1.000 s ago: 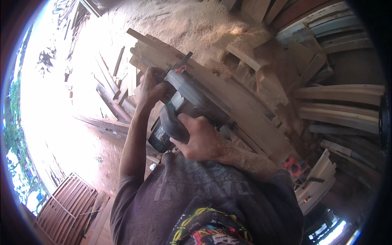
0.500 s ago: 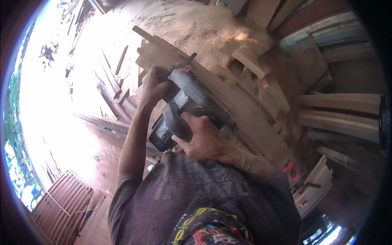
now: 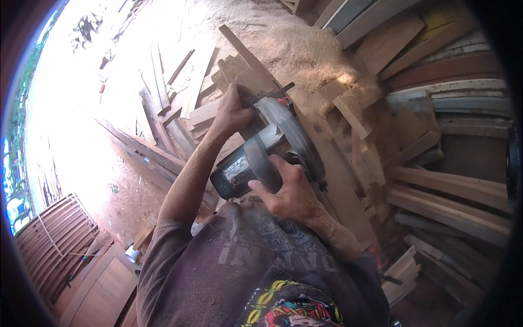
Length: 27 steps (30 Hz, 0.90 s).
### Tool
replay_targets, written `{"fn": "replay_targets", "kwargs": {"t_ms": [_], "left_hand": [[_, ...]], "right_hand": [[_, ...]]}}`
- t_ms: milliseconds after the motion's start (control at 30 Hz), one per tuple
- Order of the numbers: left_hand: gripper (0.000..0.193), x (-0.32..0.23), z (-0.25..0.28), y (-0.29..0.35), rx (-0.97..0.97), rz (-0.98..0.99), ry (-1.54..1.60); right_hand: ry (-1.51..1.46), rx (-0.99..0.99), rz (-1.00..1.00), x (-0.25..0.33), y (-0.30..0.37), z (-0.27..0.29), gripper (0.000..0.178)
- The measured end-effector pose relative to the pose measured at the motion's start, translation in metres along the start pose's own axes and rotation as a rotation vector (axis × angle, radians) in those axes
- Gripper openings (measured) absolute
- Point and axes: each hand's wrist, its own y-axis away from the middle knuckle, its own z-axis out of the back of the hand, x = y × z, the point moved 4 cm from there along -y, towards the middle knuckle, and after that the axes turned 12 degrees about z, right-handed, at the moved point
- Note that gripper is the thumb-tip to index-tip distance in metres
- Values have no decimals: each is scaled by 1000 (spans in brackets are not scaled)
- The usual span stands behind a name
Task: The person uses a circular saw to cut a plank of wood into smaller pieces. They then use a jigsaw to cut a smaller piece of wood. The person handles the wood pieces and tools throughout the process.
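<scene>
A circular saw (image 3: 238, 170) with a dark motor housing and a pale rounded guard rests over a long wooden board (image 3: 344, 191) in front of my body. My right hand (image 3: 290, 191) is wrapped around the saw's dark rear handle, thumb toward the motor. At the saw's front left, my left hand (image 3: 234, 113) grips the front part, its fingers partly hidden. A narrow wooden strip (image 3: 239, 46) juts out beyond the saw at the far end. The blade and the cut line are hidden under the guard.
Sawdust (image 3: 305, 49) heaps beyond the board. Offcuts (image 3: 351, 115) lie to its right, with stacked timber (image 3: 447, 204) farther right. Long planks (image 3: 147, 150) lie left of my left arm. A slatted wooden panel (image 3: 54, 245) is at the lower left.
The whole view has turned and shifted, so the saw and both hands appear farther right in the picture. Both hands have kept their grip on the saw.
</scene>
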Motion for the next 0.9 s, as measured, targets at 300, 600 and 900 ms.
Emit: {"fn": "replay_targets", "kwargs": {"t_ms": [300,600,900], "left_hand": [[83,-11,7,-3,11,33,94],[92,6,11,-25,10,0,24],[65,-5,23,-34,162,107,113]], "right_hand": [[6,12,-4,4,-11,1,32],[27,17,1,2,-23,-4,33],[80,-51,42,-2,-37,-7,35]]}}
